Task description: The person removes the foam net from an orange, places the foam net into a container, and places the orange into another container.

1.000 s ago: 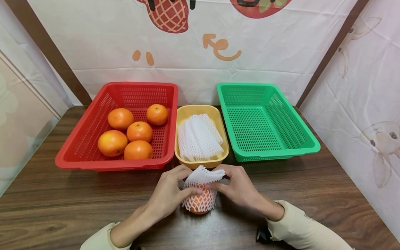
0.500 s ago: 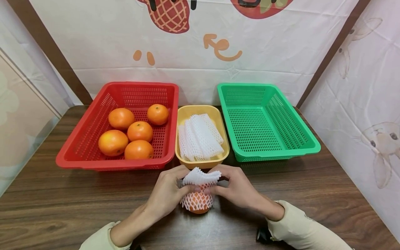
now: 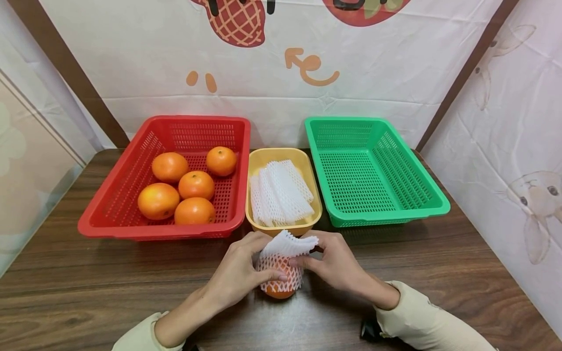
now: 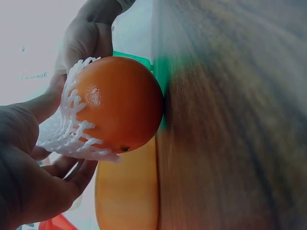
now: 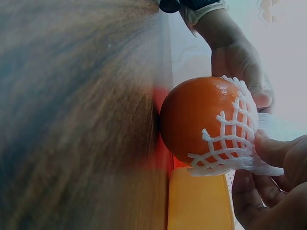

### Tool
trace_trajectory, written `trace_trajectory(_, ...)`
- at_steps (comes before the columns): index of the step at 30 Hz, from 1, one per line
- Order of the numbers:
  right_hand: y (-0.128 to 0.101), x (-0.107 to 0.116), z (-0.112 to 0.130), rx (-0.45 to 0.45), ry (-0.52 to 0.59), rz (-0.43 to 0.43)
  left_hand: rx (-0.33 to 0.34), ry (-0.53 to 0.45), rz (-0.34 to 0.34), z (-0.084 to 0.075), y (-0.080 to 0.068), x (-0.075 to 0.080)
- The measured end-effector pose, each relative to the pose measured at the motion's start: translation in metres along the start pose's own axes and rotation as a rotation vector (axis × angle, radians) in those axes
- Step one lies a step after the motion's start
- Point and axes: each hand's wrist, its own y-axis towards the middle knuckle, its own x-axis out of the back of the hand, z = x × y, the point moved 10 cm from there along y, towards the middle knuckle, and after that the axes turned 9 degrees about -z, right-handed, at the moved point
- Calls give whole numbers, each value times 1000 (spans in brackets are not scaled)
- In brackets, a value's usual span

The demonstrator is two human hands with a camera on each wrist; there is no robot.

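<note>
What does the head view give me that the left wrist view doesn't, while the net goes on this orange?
Only the head view shows the red basket with five oranges, the empty green basket and spare nets in the yellow tray. Only the left wrist view shows the orange's bare underside touching the table. Both show the left hand and right hand pinching the foam net over it.

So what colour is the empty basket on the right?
Green, seen best in the head view.
</note>
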Motion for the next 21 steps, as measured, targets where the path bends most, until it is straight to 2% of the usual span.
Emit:
trace_trajectory(7,0,-2,5,-4,45,30,20,-14,-40,1,0,4)
trace_trajectory(11,1,-5,15,-26,46,66,2,-27,-71,0,0,7)
trace_trajectory(15,-2,-10,5,-55,46,96,-21,-32,-82,-2,1,8)
trace_trajectory(21,-3,-9,-1,-16,42,68,-18,-38,-82,-2,-1,8)
